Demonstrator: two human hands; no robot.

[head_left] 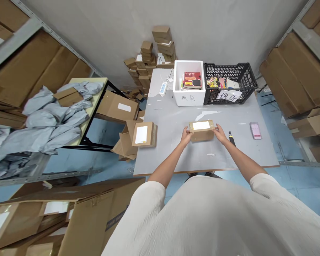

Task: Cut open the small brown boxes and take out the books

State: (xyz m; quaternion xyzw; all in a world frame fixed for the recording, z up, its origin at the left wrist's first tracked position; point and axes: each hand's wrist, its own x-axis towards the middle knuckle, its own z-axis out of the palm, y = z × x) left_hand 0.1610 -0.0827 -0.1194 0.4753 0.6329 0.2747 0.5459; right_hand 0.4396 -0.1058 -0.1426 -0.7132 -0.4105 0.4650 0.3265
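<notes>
A small taped cardboard box (202,136) with a white label on top sits between my hands over the grey table (170,156). My left hand (186,137) grips its left end, and my right hand (220,133) grips the right end. Whether the box rests on the tabletop or is slightly raised, I cannot tell. To the right of my right hand lies a yellow and black box cutter (232,138). A second labelled cardboard box (144,134) sits at the table's left edge.
At the table's back stand a white foam bin (189,98) with books and a black plastic crate (230,96). A power strip (163,89) lies left of them, a phone (255,131) at right. Grey mailing bags (53,117) cover a side table. Stacked boxes (146,57) line the wall.
</notes>
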